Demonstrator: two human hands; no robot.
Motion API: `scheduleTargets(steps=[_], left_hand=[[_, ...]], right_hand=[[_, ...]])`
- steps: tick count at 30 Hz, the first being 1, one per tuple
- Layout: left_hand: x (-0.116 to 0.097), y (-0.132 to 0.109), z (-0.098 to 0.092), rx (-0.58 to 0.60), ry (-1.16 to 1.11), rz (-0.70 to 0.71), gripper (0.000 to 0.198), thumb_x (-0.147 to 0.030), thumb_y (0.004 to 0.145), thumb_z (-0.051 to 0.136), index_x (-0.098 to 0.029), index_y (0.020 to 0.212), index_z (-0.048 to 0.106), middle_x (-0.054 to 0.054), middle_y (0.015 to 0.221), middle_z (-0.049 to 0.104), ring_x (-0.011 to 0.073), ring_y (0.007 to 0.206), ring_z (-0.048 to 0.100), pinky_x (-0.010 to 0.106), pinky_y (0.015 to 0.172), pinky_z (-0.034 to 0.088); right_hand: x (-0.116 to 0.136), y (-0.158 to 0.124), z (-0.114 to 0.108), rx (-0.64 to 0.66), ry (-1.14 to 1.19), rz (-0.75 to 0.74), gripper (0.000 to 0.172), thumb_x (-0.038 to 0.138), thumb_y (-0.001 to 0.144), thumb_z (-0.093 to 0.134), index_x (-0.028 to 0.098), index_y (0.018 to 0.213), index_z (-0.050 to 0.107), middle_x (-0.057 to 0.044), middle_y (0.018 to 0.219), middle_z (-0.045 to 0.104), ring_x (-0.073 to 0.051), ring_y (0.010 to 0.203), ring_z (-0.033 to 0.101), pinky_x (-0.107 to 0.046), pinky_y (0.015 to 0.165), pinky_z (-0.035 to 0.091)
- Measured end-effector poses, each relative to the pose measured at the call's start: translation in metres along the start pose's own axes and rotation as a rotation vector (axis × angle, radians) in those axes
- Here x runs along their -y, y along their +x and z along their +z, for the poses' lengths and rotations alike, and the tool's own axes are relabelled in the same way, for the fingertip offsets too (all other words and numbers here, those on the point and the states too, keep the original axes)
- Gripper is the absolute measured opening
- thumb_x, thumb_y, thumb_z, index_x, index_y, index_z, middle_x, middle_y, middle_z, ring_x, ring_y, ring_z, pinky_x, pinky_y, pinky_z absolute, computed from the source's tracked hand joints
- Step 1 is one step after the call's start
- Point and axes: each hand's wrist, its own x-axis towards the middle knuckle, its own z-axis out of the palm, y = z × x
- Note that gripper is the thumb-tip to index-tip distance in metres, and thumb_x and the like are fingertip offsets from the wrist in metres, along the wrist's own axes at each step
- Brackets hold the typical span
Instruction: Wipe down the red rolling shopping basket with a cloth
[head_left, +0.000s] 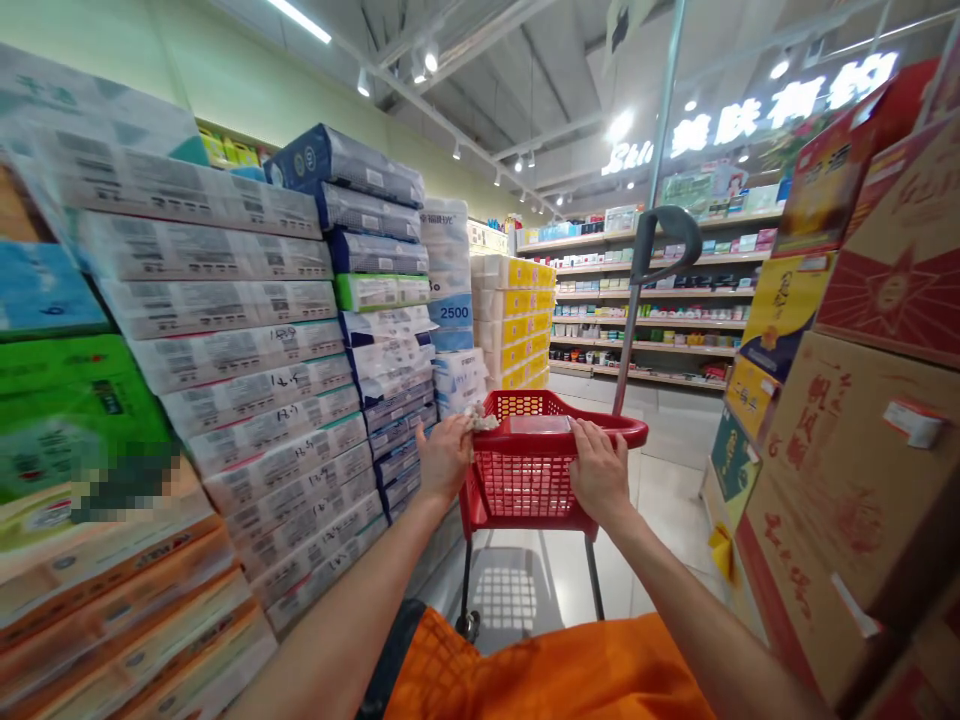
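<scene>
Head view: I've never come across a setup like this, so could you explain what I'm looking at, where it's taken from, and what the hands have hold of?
There is no machine here. One camera, worn on a person's head, looks forward and down, so the two bare arms are the wearer's own, above orange clothing.

Instead of a table, there is a red shopping cart. The left hand is at its handle with a crumpled pale piece, perhaps cloth or paper, at its fingers. The right hand lies over the handle; how firmly it grips isn't clear.

To the left stand stacked wrapped packs; to the right, cardboard boxes. Stocked shelves stand ahead.
</scene>
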Motion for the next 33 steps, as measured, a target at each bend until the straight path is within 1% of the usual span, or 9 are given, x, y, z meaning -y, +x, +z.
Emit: scheduleTargets(steps=[6,9,13,18,20,23,27,29,33], left_hand=[[-0.028,-0.009,0.014,-0.001,-0.064,0.177,0.025,-0.023,0.086,0.040,-0.027,0.106,0.054,0.002,0.115,0.059,0.0167,0.107,0.051,0.051,0.104,0.012],[-0.002,-0.011,0.006,0.001,-0.028,0.187,0.023,-0.022,0.086,0.039,-0.027,0.102,0.056,0.002,0.115,0.059,0.0171,0.108,0.051,0.051,0.104,0.011],[0.029,-0.011,-0.002,-0.076,0.026,-0.061,0.023,-0.020,0.086,0.038,-0.022,0.098,0.058,0.006,0.116,0.058,0.0205,0.107,0.051,0.054,0.102,0.016],[-0.019,-0.010,0.009,0.019,-0.070,0.083,0.023,-0.024,0.086,0.039,-0.027,0.103,0.055,0.002,0.121,0.055,0.0183,0.115,0.045,0.052,0.105,0.012],[-0.026,-0.008,0.008,0.039,-0.078,0.106,0.023,-0.031,0.085,0.042,-0.027,0.104,0.054,0.002,0.124,0.053,0.0194,0.116,0.044,0.054,0.105,0.010],[0.000,-0.002,-0.001,0.054,-0.029,0.035,0.021,-0.031,0.085,0.043,-0.025,0.100,0.055,0.003,0.119,0.057,0.0206,0.109,0.050,0.055,0.104,0.009],[0.036,0.006,-0.010,-0.004,0.063,-0.205,0.023,-0.024,0.085,0.040,-0.021,0.100,0.056,0.007,0.115,0.059,0.0227,0.102,0.054,0.056,0.102,0.014],[0.025,0.007,-0.006,0.006,0.047,-0.183,0.024,-0.022,0.084,0.039,-0.021,0.100,0.056,0.006,0.113,0.060,0.0221,0.102,0.053,0.055,0.102,0.016],[-0.022,0.001,0.008,0.062,-0.077,0.013,0.025,-0.021,0.085,0.039,-0.026,0.102,0.057,0.002,0.114,0.060,0.0178,0.108,0.050,0.051,0.105,0.013]], right_hand=[[0.008,-0.003,0.001,-0.010,-0.021,-0.003,0.051,0.010,0.072,0.040,0.010,0.123,0.045,-0.011,0.124,0.051,-0.023,0.114,0.042,-0.043,0.101,0.016],[0.007,-0.002,0.000,0.003,-0.012,-0.007,0.052,0.010,0.071,0.040,0.011,0.123,0.046,-0.011,0.123,0.052,-0.023,0.113,0.042,-0.044,0.101,0.016],[0.013,-0.002,0.003,-0.002,-0.014,-0.001,0.054,0.010,0.070,0.041,0.011,0.124,0.044,-0.012,0.123,0.051,-0.025,0.115,0.041,-0.047,0.101,0.014],[0.023,-0.002,0.004,0.020,-0.036,-0.001,0.054,0.010,0.071,0.039,0.010,0.125,0.043,-0.012,0.126,0.050,-0.025,0.117,0.039,-0.047,0.100,0.014],[0.020,-0.001,0.001,0.037,-0.030,-0.019,0.053,0.011,0.071,0.040,0.010,0.124,0.044,-0.012,0.126,0.050,-0.025,0.116,0.040,-0.046,0.100,0.016],[0.010,0.001,-0.004,0.055,-0.008,-0.057,0.049,0.011,0.073,0.040,0.012,0.120,0.048,-0.011,0.124,0.052,-0.023,0.113,0.044,-0.043,0.099,0.019],[0.003,-0.001,-0.003,0.031,-0.004,-0.032,0.046,0.013,0.074,0.040,0.012,0.119,0.049,-0.010,0.122,0.053,-0.024,0.115,0.043,-0.045,0.101,0.017],[0.005,-0.002,-0.001,0.017,-0.005,-0.012,0.046,0.014,0.074,0.040,0.011,0.119,0.050,-0.011,0.122,0.054,-0.024,0.115,0.042,-0.045,0.101,0.016],[0.005,-0.002,-0.001,0.019,-0.016,-0.032,0.046,0.013,0.074,0.040,0.010,0.118,0.050,-0.011,0.122,0.053,-0.023,0.115,0.043,-0.044,0.100,0.019]])
